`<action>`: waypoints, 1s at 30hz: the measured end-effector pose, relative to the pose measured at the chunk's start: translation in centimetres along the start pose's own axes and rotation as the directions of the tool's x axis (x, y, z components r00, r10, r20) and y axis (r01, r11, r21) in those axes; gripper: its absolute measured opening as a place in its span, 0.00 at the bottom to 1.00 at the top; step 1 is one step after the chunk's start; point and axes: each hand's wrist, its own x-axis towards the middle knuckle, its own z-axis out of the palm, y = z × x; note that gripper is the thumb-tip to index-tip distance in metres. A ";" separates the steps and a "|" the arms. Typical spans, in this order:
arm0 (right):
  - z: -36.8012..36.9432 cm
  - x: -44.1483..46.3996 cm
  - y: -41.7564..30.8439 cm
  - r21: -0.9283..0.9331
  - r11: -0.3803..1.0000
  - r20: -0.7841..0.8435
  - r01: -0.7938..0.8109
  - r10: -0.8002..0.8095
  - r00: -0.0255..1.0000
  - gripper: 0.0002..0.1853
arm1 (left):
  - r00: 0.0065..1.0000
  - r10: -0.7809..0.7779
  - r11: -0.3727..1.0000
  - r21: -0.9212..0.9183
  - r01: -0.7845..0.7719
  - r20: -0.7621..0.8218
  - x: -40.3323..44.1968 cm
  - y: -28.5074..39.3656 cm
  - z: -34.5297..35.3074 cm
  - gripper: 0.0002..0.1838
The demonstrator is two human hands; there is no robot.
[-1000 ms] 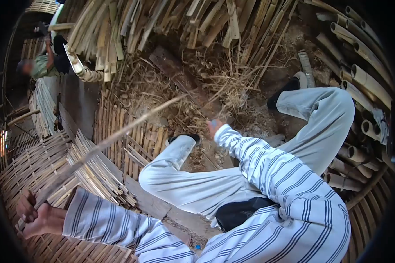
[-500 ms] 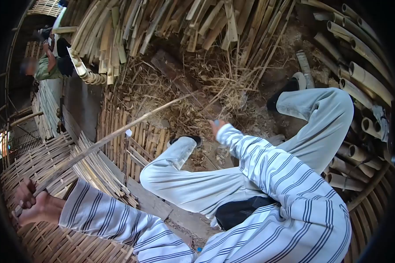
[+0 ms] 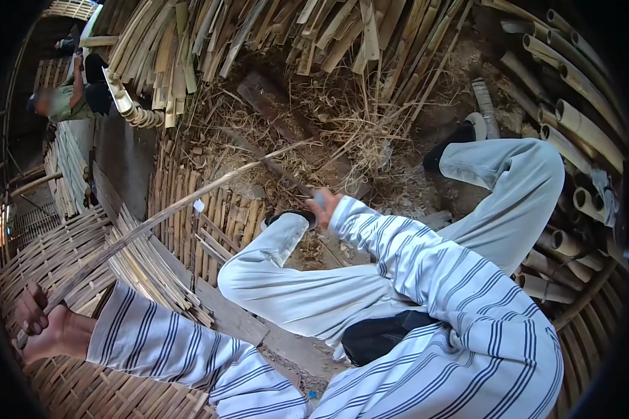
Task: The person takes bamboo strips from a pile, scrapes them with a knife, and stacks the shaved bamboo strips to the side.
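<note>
My left hand (image 3: pixel 42 325) is closed round the near end of a long bamboo strip (image 3: pixel 168 218), at the lower left. From there the strip slants up and right over the floor, its thin far end above the shavings (image 3: pixel 356 150). My right hand (image 3: pixel 324 207), in front of my bent leg, grips a knife (image 3: pixel 286 176) by its handle, which the fingers mostly hide. Its long dark blade points up and left and crosses the strip near the strip's far end. Whether blade and strip touch, I cannot tell.
Split bamboo slats (image 3: pixel 168 56) are piled at the top. Cut bamboo poles (image 3: pixel 587 126) are stacked on the right. Woven bamboo (image 3: pixel 112 391) and a bundle of thin strips (image 3: pixel 154 279) lie at the left. Another person (image 3: pixel 70 101) sits at the upper left, holding a tool.
My right hand has moved a little left and down with the knife, whose blade now shows across the strip. My left hand keeps its hold, shifted slightly left in view.
</note>
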 end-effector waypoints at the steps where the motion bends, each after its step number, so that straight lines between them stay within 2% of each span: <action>1: 2.0 1.3 2.2 -0.047 0.995 -0.052 -0.089 0.086 0.995 0.26 | 1.000 -0.023 0.999 -0.042 0.023 0.008 0.1 0.0 -0.3 0.14; 3: 2.7 3.4 6.5 0.004 0.955 0.046 -0.297 0.297 0.954 0.32 | 0.998 -0.057 0.989 -0.135 0.061 0.030 0.5 0.2 -0.4 0.14; 4: 2.8 3.5 7.2 -0.037 0.920 -0.119 -0.391 0.384 0.916 0.32 | 0.998 -0.062 0.989 -0.136 0.064 0.021 0.2 1.0 0.8 0.14; 6: 2.9 4.4 7.5 -0.044 0.939 -0.079 -0.341 0.337 0.938 0.32 | 0.997 -0.082 0.987 -0.138 0.082 0.006 -0.3 1.6 1.5 0.13; 8: 3.4 3.9 6.3 0.085 0.974 -0.088 -0.210 0.218 0.972 0.32 | 0.997 -0.070 0.997 -0.022 0.069 -0.042 -1.6 2.4 2.6 0.13; 9: 8.6 7.3 9.8 0.130 0.966 -0.133 -0.222 0.239 0.962 0.30 | 0.997 -0.049 0.999 0.014 0.050 -0.066 -1.7 2.6 3.5 0.13; 10: 3.4 2.8 4.1 -0.007 0.962 -0.110 -0.271 0.269 0.957 0.26 | 0.994 -0.048 0.999 0.015 0.049 -0.098 -1.6 2.5 3.7 0.14; 11: 3.8 2.5 3.3 -0.020 0.988 -0.077 -0.152 0.150 0.986 0.26 | 0.992 -0.056 0.998 0.034 0.060 -0.115 -1.2 2.4 3.4 0.14; 12: 4.1 2.2 2.7 -0.027 0.999 -0.042 -0.032 0.030 0.999 0.25 | 0.989 -0.066 0.996 0.056 0.073 -0.130 -0.9 2.2 3.0 0.14; 14: -0.2 -0.2 -2.2 0.038 0.998 0.007 -0.047 0.047 0.999 0.25 | 0.996 -0.080 0.997 -0.025 0.079 -0.041 -0.4 1.5 1.7 0.14; 15: 0.5 -0.2 -1.9 0.088 0.995 -0.094 0.047 -0.039 0.995 0.25 | 0.997 -0.083 0.994 -0.071 0.083 0.005 -0.2 1.4 1.4 0.14; 18: -0.5 -0.5 -2.0 -0.016 0.999 0.016 0.049 -0.049 0.999 0.26 | 0.995 -0.102 0.992 -0.076 0.100 -0.017 -0.1 1.5 1.5 0.14; 19: 0.1 0.0 -0.4 0.027 0.996 0.009 0.080 -0.080 0.997 0.26 | 0.995 -0.093 0.994 -0.061 0.092 -0.022 -0.4 1.5 1.7 0.14; 20: 1.7 1.1 2.1 -0.009 1.000 0.010 -0.010 0.010 1.000 0.27 | 0.996 -0.082 0.996 -0.047 0.081 -0.030 -0.8 1.5 2.2 0.14; 21: 8.4 6.2 8.5 -0.176 0.982 -0.025 -0.068 0.065 0.998 0.27 | 0.997 -0.068 0.997 -0.036 0.067 -0.035 -1.0 1.7 2.6 0.13; 22: 4.9 6.5 8.6 -0.299 0.950 0.238 0.088 -0.015 0.971 0.29 | 0.995 -0.084 0.995 -0.049 0.081 -0.052 -1.0 2.1 2.9 0.13; 23: 5.9 5.2 9.2 0.040 0.897 -0.194 -0.439 0.438 0.878 0.30 | 0.993 -0.099 0.993 -0.067 0.094 -0.069 -1.1 2.5 3.2 0.13; 24: 5.0 5.7 10.7 0.003 0.888 -0.108 -0.460 0.458 0.882 0.32 | 0.990 -0.112 0.991 -0.089 0.105 -0.083 -0.9 2.7 3.5 0.14; 26: 2.9 5.4 9.2 0.096 0.958 -0.055 -0.269 0.275 0.960 0.33 | 0.987 -0.125 0.989 -0.092 0.116 -0.096 -0.4 2.6 3.2 0.14; 27: 3.1 5.9 7.9 0.010 0.927 -0.029 -0.374 0.374 0.927 0.33 | 0.988 -0.122 0.992 -0.055 0.117 -0.093 -0.7 2.8 3.4 0.15; 28: 4.7 7.1 8.8 0.083 0.923 -0.020 -0.376 0.379 0.925 0.34 | 0.990 -0.114 0.993 -0.026 0.112 -0.087 -0.9 3.0 3.8 0.15; 30: 4.0 5.2 5.5 0.107 0.943 -0.106 -0.314 0.325 0.940 0.34 | 0.992 -0.090 0.996 -0.005 0.090 -0.091 -1.1 3.2 4.4 0.16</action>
